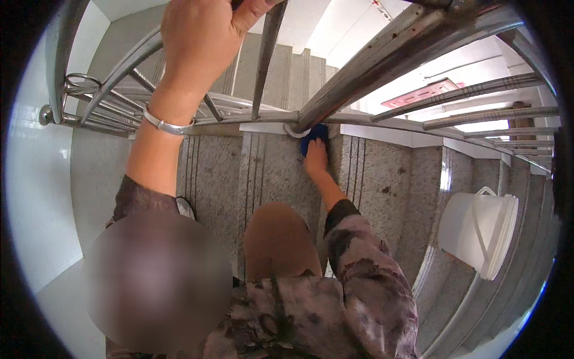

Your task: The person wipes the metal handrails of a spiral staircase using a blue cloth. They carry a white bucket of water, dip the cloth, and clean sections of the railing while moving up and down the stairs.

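Observation:
My left hand (202, 40) is raised at the top edge, closed around part of the metal stair railing; its fingers are mostly cut off by the picture's edge. A silver bracelet (172, 129) circles that wrist. Lower down, my right hand (317, 157) presses a dark blue cloth (320, 133) onto a speckled stone stair step (280, 175). The cloth lies at the step's side end, right by the foot of a thick metal railing post (354, 83). A pale ring-shaped collar (296, 131) sits around the post's base, touching or very near the cloth.
A white plastic bucket (459, 224) with a handle stands on the steps to the right. Thin metal balusters (269, 58) run along the stair side. Beyond them another flight (278, 76) shows. A pale wall (40, 179) bounds the left. My bent knee (280, 238) is over the steps.

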Available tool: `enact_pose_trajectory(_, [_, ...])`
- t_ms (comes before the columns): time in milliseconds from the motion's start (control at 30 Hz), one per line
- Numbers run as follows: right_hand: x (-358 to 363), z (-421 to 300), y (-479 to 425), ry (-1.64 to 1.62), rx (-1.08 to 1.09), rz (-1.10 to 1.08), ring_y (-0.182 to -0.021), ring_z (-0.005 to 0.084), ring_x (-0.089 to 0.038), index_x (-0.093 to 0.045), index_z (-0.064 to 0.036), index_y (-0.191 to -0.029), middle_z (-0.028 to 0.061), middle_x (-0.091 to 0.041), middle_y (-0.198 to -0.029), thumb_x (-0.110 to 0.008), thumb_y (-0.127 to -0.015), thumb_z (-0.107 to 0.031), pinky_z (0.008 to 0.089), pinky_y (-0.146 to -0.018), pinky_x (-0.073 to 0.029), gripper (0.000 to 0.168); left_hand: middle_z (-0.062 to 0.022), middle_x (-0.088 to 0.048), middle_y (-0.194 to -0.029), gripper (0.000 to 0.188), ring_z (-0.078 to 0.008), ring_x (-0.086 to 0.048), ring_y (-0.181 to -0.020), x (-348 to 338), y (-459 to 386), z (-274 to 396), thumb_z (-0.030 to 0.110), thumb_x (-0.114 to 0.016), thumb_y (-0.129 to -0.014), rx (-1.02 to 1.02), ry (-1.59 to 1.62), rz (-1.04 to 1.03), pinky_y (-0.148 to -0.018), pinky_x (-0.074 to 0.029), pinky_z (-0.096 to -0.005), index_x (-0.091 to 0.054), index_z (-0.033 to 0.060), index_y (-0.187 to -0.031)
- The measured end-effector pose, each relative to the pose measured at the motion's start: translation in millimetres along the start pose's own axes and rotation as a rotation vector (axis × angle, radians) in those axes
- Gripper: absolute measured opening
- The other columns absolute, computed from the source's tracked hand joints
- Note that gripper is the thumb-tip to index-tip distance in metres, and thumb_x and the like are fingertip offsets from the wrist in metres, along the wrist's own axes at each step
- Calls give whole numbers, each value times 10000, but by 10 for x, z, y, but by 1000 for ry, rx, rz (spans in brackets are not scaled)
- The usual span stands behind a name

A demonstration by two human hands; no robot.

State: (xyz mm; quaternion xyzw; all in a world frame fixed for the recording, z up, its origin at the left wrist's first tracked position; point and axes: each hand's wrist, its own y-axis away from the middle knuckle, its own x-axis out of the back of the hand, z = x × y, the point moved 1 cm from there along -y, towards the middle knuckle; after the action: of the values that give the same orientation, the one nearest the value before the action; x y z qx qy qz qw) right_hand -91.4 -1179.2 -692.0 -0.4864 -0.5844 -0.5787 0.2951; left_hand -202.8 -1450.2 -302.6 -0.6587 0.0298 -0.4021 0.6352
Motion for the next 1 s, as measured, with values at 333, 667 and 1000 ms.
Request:
enact_pose_trajectory(333, [255,-27,-417,15,-3,88,-1146,386,-438,-429,5,-1236,204,-417,-1231,-660,-756,-35,447,-954,-410,534,-130,-540,-633,579,-306,-533,-579,-66,-5,11,563,-516,-851,3,17,62,-553,-420,-396,-570,-12,-821])
enact_pose_trajectory(667, [-161,-952,102,-191,401,367,-1264,398,-349,-324,39,-1358,238,-333,-1393,-722,-731,-283,467,-1052,-303,810,-114,-544,-611,599,-274,-528,-537,-57,15,-37,585,-511,-841,47,8,3,-541,-424,-376,-582,-8,-799])
enact_pose_trajectory(1000, [90,-1391,-474,21,865,-230,-1293,348,-352,-324,-20,-1375,186,-361,-1409,-666,-777,-365,452,-1090,-252,770,-88,-533,-602,606,-266,-531,-557,-55,-1,-46,593,-497,-845,28,8,8,-542,-411,-377,-585,-5,-796])
